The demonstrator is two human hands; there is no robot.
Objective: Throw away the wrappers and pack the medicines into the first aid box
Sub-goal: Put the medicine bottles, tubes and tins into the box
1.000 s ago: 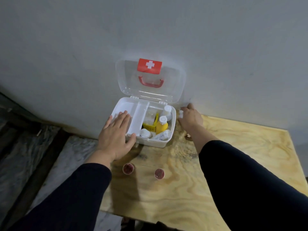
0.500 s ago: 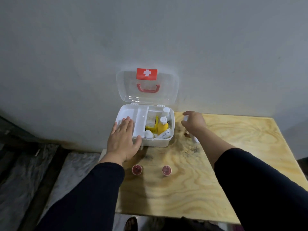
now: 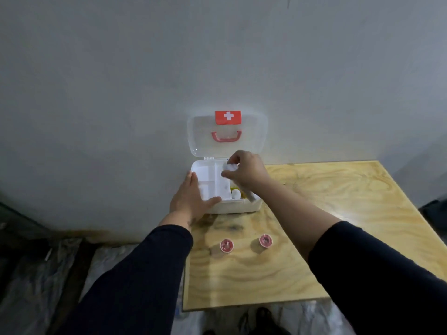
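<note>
The white first aid box (image 3: 232, 207) stands open at the back left corner of the plywood table (image 3: 314, 213), its clear lid (image 3: 200, 134) with a red cross and red handle leaning on the wall. My left hand (image 3: 191, 199) lies flat against the box's left front corner, fingers together, thumb on the front rim. My right hand (image 3: 246, 172) hovers over the box's middle, pinching a small white bottle (image 3: 228, 166). Under my right wrist a white cap (image 3: 235, 194) and a bit of yellow show inside; the other contents are hidden.
Two small red-rimmed cups (image 3: 227, 246) (image 3: 265, 241) stand on the table in front of the box. The grey wall (image 3: 217, 56) rises right behind the box. Left of the table the floor holds dark plastic sheeting (image 3: 48, 274). Shoes (image 3: 263, 315) show below the table's front edge.
My right hand has lifted the small white bottle from the table beside the box and carried it left over the box. My left hand stays on the box's left front corner.
</note>
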